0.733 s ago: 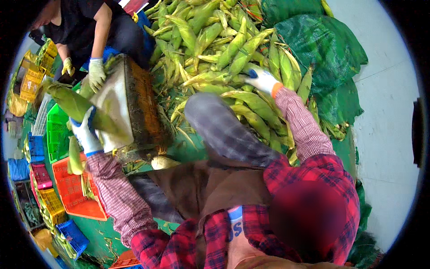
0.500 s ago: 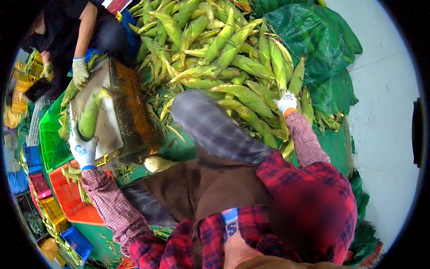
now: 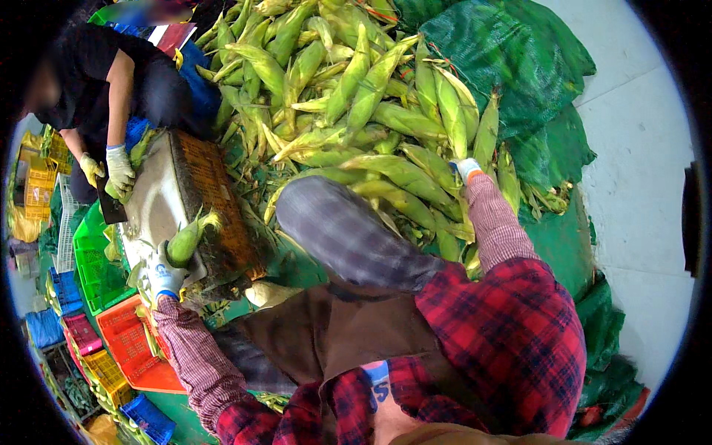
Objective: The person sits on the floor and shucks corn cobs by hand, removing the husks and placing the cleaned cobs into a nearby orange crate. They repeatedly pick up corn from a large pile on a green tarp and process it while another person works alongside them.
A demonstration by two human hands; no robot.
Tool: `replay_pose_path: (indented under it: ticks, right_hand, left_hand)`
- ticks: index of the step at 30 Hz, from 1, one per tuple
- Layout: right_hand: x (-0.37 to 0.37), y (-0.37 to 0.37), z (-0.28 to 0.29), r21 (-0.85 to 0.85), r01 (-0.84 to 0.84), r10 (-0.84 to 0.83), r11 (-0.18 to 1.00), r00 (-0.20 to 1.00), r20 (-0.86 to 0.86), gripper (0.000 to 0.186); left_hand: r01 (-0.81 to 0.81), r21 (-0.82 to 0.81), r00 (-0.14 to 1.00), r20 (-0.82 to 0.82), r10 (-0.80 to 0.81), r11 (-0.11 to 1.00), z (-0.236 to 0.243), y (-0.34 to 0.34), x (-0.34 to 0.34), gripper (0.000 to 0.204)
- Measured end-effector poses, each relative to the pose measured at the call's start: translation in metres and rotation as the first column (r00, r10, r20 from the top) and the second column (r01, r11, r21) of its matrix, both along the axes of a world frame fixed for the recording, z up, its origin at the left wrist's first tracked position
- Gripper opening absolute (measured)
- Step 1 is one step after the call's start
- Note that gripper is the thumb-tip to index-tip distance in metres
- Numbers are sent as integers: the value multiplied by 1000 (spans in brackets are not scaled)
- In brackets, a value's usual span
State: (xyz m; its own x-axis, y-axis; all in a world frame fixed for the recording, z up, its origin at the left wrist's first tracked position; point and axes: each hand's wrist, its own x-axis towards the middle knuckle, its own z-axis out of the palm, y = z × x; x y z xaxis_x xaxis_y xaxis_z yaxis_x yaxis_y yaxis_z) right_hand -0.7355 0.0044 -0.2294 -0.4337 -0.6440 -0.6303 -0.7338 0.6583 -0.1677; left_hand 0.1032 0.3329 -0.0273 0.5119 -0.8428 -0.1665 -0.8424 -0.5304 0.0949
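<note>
My left hand (image 3: 165,273), in a white and blue glove, grips a green corn ear (image 3: 185,239) resting on a grey board (image 3: 152,204) that tops an upturned brown crate (image 3: 216,210). My right hand (image 3: 466,169), also gloved, reaches into the big pile of husked green corn ears (image 3: 356,96); its fingers are buried among the ears, so whether it holds one is unclear. Across the board a person in black (image 3: 111,81) with gloved hands (image 3: 117,172) holds a dark flat tool at the board's far edge.
Green mesh sacks (image 3: 512,67) lie right of the pile on a pale floor (image 3: 638,148). Stacked plastic crates, green (image 3: 93,259), orange (image 3: 133,348), yellow (image 3: 33,185) and blue (image 3: 148,419), stand at the left. My knee in grey plaid trousers (image 3: 348,237) sits between the crate and the pile.
My left hand drew the corn ear down toward the near end of the board. My right hand pushed deeper into the pile at the right. The other person's hands shifted along the board's far edge.
</note>
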Motion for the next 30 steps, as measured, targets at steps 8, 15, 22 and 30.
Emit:
replay_pose_path:
  ticks: [8,15,22,30]
  right_hand:
    - [101,115,104,157,312,-285,937,424,860,27]
    - [131,148,155,-244,-11,212,970,530,821,24]
    - [276,108,290,-558,-491,738,669,528,420,49]
    - [475,110,341,-767,-634,993,102,20,115,75]
  left_hand:
    - [34,-84,978,206,-16,996,42,27,4,86]
    - [141,-333,832,550,71,932,62,7,10,80]
    - [-407,-548,508,-801,-317,731,82,-70,-99,92]
    - [-619,-551,175,-791,-586,559,33,-58,-73,43]
